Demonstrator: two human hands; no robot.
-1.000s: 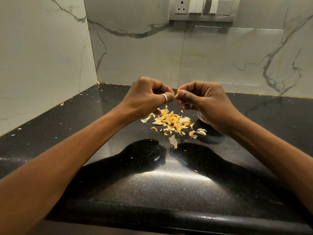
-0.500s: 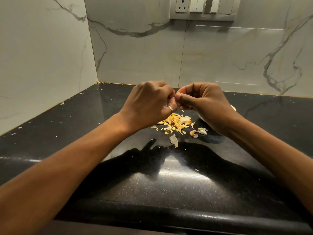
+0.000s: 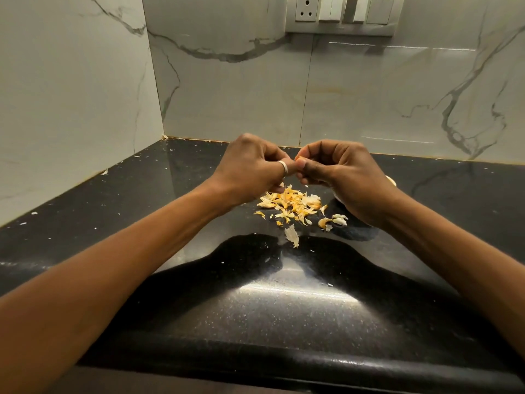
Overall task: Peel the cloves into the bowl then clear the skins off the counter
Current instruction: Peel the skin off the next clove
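Head: clove (image 3: 298, 158) between left grip (image 3: 252, 167), right grip (image 3: 342, 177)

A white switch panel (image 3: 340, 14), with a round-pin socket at its left end, is sitting high on the back wall (image 3: 227, 95), whose pale marble slabs are carrying grey veins that are running below and to either side of the panel. Well to the left of the panel, a second marbled wall (image 3: 71, 95) is meeting the back wall in a vertical corner seam. Below the panel a glossy black speckled counter (image 3: 142, 200) is stretching toward the camera to a rounded front edge, and a bright patch of light (image 3: 295, 290) is gleaming on it near that edge.
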